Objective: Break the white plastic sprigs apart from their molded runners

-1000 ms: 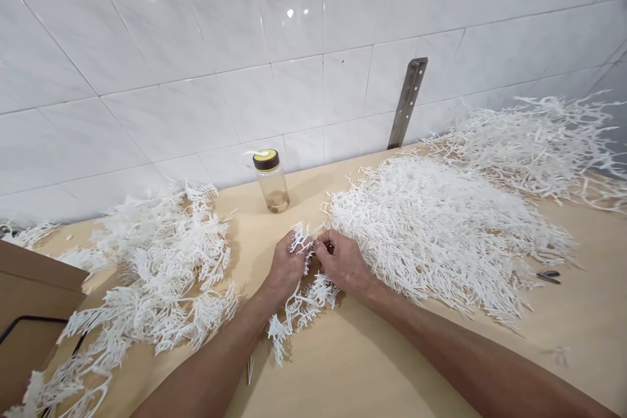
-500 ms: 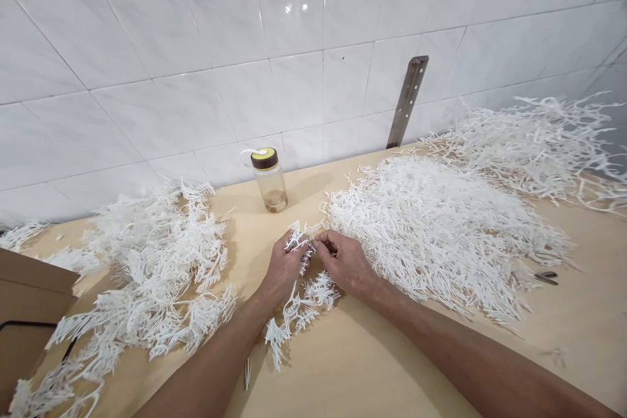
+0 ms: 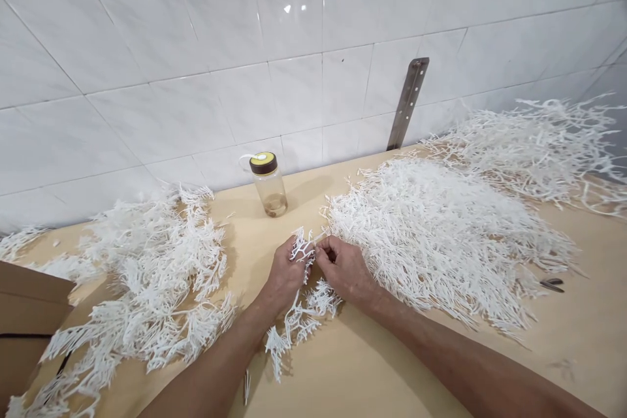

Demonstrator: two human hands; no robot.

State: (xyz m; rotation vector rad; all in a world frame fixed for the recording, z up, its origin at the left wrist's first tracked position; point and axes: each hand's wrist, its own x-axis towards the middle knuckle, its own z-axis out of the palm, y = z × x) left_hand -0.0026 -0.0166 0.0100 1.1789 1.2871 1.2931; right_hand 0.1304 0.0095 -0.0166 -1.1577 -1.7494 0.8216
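Near the middle of the table, my left hand is closed around a white branched plastic sprig. Its forked tips stick up past the thumb. My right hand is closed in a pinch at the sprig's right side, thumb against forefinger, with a thin white piece at the fingertips. More white branching hangs below and between the hands onto the table; whether it belongs to the same sprig I cannot tell. Just right of my right hand lies a wide heap of thin white pieces.
Tangled white sprigs cover the left side, beside a cardboard box. Another white pile lies at back right. A clear bottle with a yellow-topped lid stands behind my hands. A metal bracket leans by the tiled wall. A small dark object lies right.
Both hands stay together at the sprig with only slight finger movement. The sprig's upper tips have turned a little. The whole view has shifted slightly.
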